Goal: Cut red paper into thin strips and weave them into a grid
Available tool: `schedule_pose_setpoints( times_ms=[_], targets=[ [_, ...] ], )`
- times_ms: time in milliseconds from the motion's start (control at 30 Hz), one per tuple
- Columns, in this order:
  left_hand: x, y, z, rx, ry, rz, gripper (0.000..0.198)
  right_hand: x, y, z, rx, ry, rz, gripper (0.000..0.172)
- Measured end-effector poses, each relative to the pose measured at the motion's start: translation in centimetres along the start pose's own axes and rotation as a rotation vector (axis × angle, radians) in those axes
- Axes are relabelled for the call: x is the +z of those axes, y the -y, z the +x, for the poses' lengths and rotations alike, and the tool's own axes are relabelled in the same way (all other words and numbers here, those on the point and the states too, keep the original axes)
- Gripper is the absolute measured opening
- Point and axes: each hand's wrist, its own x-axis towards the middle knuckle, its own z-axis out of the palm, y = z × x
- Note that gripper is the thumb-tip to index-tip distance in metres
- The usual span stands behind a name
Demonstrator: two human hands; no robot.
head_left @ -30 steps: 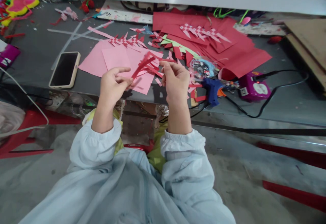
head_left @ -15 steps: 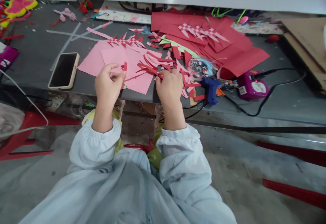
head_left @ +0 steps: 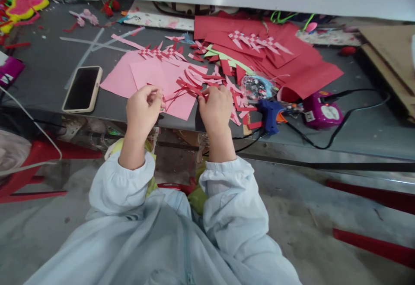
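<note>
My left hand [head_left: 142, 110] is closed in a pinch over the near corner of the pink paper sheets [head_left: 147, 75], holding a thin red paper strip [head_left: 169, 99]. My right hand [head_left: 215, 108] is also closed, its fingertips pinching red paper strips at the edge of a loose pile of red and pink strips [head_left: 207, 80]. Both hands hover at the front edge of the grey table [head_left: 48, 73], a short way apart.
A phone [head_left: 82, 88] lies left of the pink sheets. A blue glue gun [head_left: 270, 114], a purple device [head_left: 320, 110] with black cables, and a stack of red paper [head_left: 292, 64] with woven pieces lie to the right. Red stools stand on the floor.
Both hands came down from a raised position to the table edge. The bunch of red strips they held up now lies on the pile; the hands pinch single strips.
</note>
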Motion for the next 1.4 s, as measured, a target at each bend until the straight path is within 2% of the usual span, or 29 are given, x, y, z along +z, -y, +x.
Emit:
schedule_pose_setpoints(
  times_ms=[300,500,633,733,933,1067,1233,1400],
  targets=[
    [0.2,-1.7,-0.5,-0.08,0.217,-0.288,0.018,-0.7,0.0,-0.6,-0.215,-0.324,0.191,0.012],
    [0.2,-2.4,-0.7,-0.063,0.257,-0.344,0.033,-0.9,0.6,-1.1,-0.448,-0.355,0.375,0.017],
    [0.4,-2.6,-0.6,-0.081,0.195,-0.461,0.04,-1.0,1.2,-1.5,-0.55,-0.322,0.369,0.019],
    [0.4,-2.5,-0.3,-0.119,0.09,-0.531,0.039,-1.0,1.4,-1.7,-0.602,-0.299,0.351,0.02],
    [0.1,-1.8,0.4,-0.212,-0.136,-0.621,0.018,-0.8,1.5,-1.7,-0.648,-0.25,0.395,0.021],
    [0.0,-1.5,0.8,-0.269,-0.195,-0.646,0.011,-0.5,1.2,-1.6,-0.628,-0.212,0.412,0.021],
    [-0.4,-1.8,1.0,-0.296,-0.269,-0.664,0.012,-0.9,0.8,-1.3,-0.576,-0.205,0.567,0.02],
    [-1.0,-1.5,1.3,-0.307,-0.284,-0.572,0.015,-2.2,0.6,-1.4,-0.425,-0.101,0.773,0.014]
  ],
)
